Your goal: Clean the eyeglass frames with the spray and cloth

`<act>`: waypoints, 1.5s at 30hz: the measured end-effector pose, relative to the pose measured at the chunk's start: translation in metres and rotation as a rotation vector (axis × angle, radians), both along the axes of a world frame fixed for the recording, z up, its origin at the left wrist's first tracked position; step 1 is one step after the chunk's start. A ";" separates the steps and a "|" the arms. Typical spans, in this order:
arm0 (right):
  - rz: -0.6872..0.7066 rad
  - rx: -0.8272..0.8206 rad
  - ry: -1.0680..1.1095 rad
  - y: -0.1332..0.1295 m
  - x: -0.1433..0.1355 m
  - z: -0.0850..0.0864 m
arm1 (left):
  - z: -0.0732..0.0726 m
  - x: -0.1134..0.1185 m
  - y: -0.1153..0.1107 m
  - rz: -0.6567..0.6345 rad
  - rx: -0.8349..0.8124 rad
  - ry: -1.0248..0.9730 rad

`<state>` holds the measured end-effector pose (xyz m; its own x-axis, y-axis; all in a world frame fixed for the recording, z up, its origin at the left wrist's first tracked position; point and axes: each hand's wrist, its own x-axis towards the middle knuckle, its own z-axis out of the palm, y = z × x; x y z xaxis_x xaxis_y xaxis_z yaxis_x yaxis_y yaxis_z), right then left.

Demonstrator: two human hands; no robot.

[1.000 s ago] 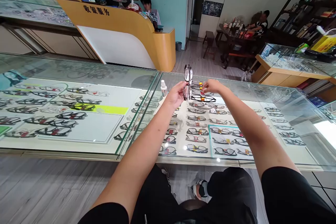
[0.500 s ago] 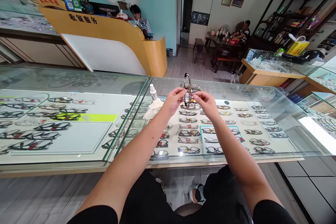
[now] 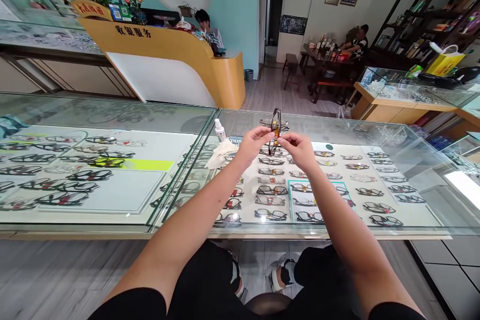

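A pair of dark-framed glasses [image 3: 276,119] is held on edge above the glass counter, between my two hands. My left hand [image 3: 255,146] pinches it from the left with thumb and fingers. From the right, my right hand [image 3: 299,149] pinches the same frame near its middle. Behind them another pair of glasses [image 3: 265,122] rests on the counter top. A white spray bottle [image 3: 220,131] stands left of my left hand, with a crumpled pale cloth [image 3: 221,154] in front of it.
Rows of glasses [image 3: 272,190] lie inside the glass display counter [image 3: 180,232]. Beyond it are a wooden reception desk [image 3: 228,77] with a person behind it, and a dark table [image 3: 318,55] with another seated person. More display cases stand at the right.
The camera view has shifted slightly, so the room appears farther right. The held glasses have turned a little, and both hands still grip them.
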<state>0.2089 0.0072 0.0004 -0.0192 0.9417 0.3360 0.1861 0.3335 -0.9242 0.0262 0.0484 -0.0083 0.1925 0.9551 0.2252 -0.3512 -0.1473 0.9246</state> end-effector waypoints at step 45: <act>-0.467 0.060 -0.284 -0.002 0.002 -0.007 | -0.004 0.002 0.000 0.211 -0.008 -0.019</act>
<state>0.2110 0.0053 -0.0068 0.2983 0.8510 0.4322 0.5660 0.2069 -0.7980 0.0286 0.0482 -0.0121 -0.0166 0.9756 0.2187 -0.3308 -0.2118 0.9196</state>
